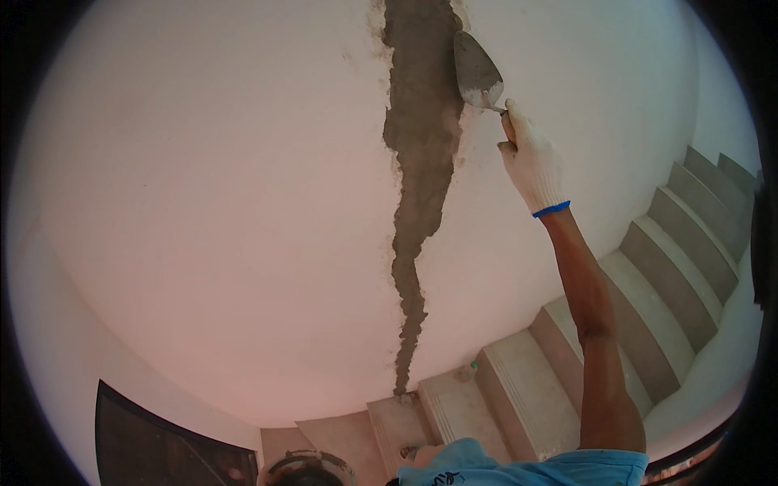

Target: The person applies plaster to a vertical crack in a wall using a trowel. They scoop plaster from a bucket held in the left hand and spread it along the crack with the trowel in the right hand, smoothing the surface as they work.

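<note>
My right hand [532, 162], in a white knit glove with a blue cuff, is raised and closed around the handle of a pointed trowel [476, 69]. Wet-looking grey material coats most of the blade, with a paler patch near the handle. The blade lies against the right edge of a long, jagged strip of grey mortar [423, 138] on the pale wall [243, 202]. This strip is broad at the top and narrows downward to the stairs. My left hand is out of the picture.
Concrete stairs [527, 389] climb along the wall's foot toward the right. A round, dirt-stained container [279, 468] stands at the bottom, partly cut off. At lower left is a dark framed opening or panel [162, 445]. A small green item [474, 365] lies on a step.
</note>
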`<act>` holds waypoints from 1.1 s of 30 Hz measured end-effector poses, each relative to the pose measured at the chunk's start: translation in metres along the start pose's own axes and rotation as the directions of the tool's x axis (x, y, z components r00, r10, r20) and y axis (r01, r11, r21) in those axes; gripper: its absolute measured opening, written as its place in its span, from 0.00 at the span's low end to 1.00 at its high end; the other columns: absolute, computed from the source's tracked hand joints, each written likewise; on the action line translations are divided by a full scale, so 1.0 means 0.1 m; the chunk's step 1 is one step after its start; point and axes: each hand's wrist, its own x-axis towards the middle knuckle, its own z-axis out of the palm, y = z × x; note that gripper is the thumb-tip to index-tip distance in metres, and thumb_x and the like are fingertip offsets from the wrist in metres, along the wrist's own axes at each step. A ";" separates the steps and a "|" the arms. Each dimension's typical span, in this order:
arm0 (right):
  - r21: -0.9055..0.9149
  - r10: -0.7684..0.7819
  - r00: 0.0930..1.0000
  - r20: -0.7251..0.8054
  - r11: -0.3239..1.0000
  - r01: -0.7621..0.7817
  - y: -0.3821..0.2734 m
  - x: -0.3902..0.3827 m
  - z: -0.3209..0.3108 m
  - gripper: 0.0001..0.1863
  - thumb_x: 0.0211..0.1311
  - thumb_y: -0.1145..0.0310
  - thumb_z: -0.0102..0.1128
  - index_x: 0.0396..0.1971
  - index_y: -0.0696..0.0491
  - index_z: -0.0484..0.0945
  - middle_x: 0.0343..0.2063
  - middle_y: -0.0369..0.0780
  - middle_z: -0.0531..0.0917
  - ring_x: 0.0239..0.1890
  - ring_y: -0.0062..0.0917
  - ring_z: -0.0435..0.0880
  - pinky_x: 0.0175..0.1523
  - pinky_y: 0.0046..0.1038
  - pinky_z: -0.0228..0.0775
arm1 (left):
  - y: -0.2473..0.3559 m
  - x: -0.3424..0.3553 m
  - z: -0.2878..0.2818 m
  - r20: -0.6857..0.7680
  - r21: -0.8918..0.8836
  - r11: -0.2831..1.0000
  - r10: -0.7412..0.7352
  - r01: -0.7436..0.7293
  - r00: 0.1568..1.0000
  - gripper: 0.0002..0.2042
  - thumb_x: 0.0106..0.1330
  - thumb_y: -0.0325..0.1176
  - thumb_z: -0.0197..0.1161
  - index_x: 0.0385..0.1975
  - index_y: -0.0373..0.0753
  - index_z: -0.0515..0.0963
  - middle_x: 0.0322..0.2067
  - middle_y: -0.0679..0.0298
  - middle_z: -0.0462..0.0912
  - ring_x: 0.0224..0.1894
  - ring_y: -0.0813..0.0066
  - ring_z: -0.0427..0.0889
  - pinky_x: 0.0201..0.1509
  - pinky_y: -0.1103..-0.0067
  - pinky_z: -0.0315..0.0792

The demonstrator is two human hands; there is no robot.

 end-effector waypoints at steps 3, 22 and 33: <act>-0.068 -0.016 1.000 -0.005 0.998 0.016 -0.01 0.02 0.08 0.37 0.61 0.74 0.67 0.72 0.49 0.67 0.48 0.50 0.84 0.49 0.50 0.85 0.48 0.48 0.80 | -0.15 0.12 -0.12 0.020 0.007 1.000 -0.001 0.001 1.000 0.22 0.57 0.16 0.65 0.55 0.21 0.81 0.45 0.45 0.87 0.41 0.53 0.87 0.45 0.63 0.82; 0.038 -0.064 0.998 -0.021 0.997 0.065 0.16 0.11 0.03 0.36 0.61 0.74 0.68 0.70 0.50 0.70 0.49 0.51 0.85 0.47 0.52 0.86 0.48 0.50 0.79 | -0.13 0.08 -0.09 0.030 -0.079 0.997 -0.008 0.010 1.000 0.21 0.61 0.17 0.63 0.56 0.23 0.80 0.49 0.43 0.86 0.44 0.48 0.88 0.47 0.58 0.83; -0.032 -0.106 0.965 0.239 0.993 0.117 0.06 -0.32 0.02 0.42 0.60 0.76 0.69 0.75 0.46 0.64 0.47 0.48 0.84 0.46 0.50 0.85 0.48 0.49 0.79 | -0.21 0.14 -0.13 0.008 -0.048 0.999 0.015 -0.014 1.000 0.21 0.57 0.17 0.64 0.53 0.21 0.81 0.45 0.42 0.86 0.39 0.50 0.88 0.43 0.60 0.82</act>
